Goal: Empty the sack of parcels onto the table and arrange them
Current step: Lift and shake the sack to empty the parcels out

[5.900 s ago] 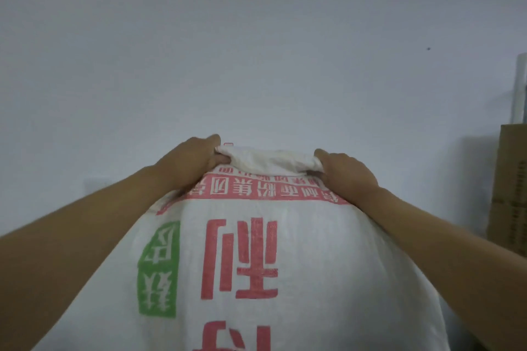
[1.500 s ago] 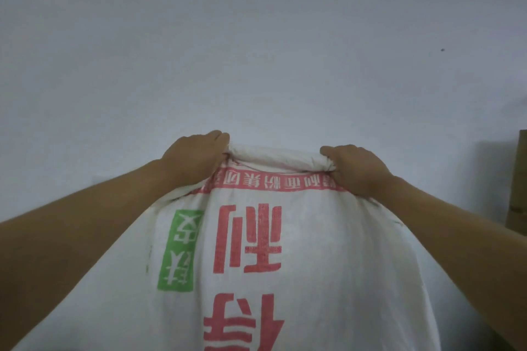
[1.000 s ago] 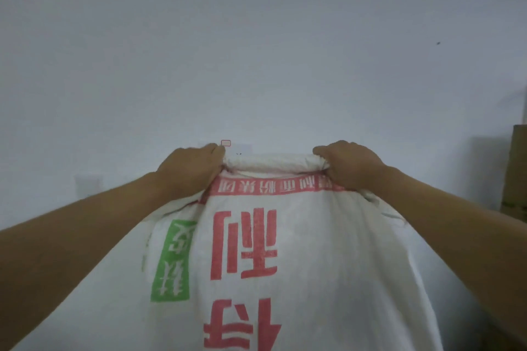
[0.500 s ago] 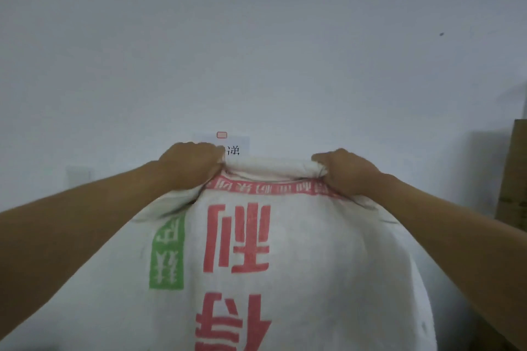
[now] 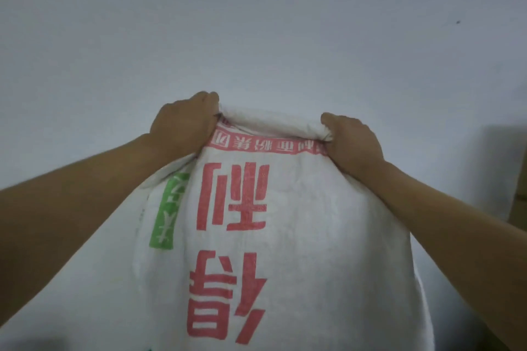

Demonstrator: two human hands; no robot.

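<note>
Sack (image 5: 285, 236) is up in front of the camera, bottom end highest, print upside down, so its mouth hangs somewhere below the frame. Left hand (image 5: 185, 125) and right hand (image 5: 352, 142) each have a fistful of the bunched bottom seam, fingers curled tight into the cloth, one at each corner.

Change: compared with half a second back the seam has come up a little and the left corner now sits higher than the right, so the sack is tilted. The small label on the wall that showed just behind the left hand is now hidden by the sack. Over the last few seconds the grip points haven't shifted; the sack just bobs up and down. My read: shaking phase, tipping out contents. Body still looks bulged rather than flat, so probably not fully emptied.

Counts: one sack, two hands, both on it. Parcels visible: zero, they are either inside or under the frame. Worktop not in view either, so can't tell what has landed. One stack of cardboard boxes (image 5: 519, 202) at the right edge, against the wall (image 5: 256, 23).

Arranging not started, as far as these frames show.
</note>
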